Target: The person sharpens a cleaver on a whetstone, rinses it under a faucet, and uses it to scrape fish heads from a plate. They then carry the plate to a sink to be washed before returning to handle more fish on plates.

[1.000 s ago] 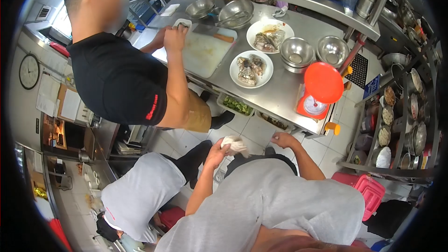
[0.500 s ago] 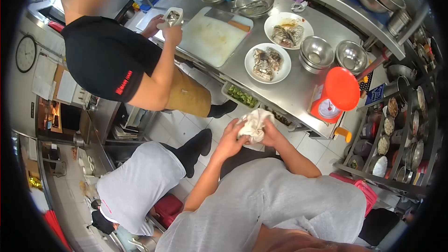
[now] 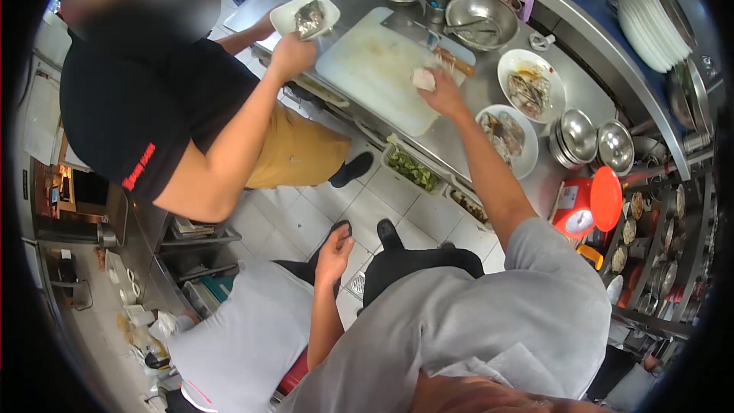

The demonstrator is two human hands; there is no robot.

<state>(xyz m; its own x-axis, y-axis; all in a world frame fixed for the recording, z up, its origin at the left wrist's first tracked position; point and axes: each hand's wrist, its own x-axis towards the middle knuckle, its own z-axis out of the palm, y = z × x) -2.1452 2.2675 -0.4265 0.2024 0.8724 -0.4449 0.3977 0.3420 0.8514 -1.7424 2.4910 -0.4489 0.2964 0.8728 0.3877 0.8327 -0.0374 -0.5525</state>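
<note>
My right hand reaches over the white cutting board, its fingers closed on a bunched white cloth. Just beyond it lies a cleaver with a wooden handle, resting along the far right part of the boards. My left hand hangs low over the floor, fingers loosely spread, with nothing in it. Below my right forearm is a white plate with foil-wrapped food, partly hidden by the arm. A second such plate sits farther right.
At left a co-worker in black holds a white dish with foil. Another person in grey bends at lower left. Metal bowls and a red scale stand at right. A greens container juts below the counter.
My hands have parted: the right carried the cloth forward over the board, while the left dropped away empty. My view has shifted left, and the co-worker's dish appears closer.
</note>
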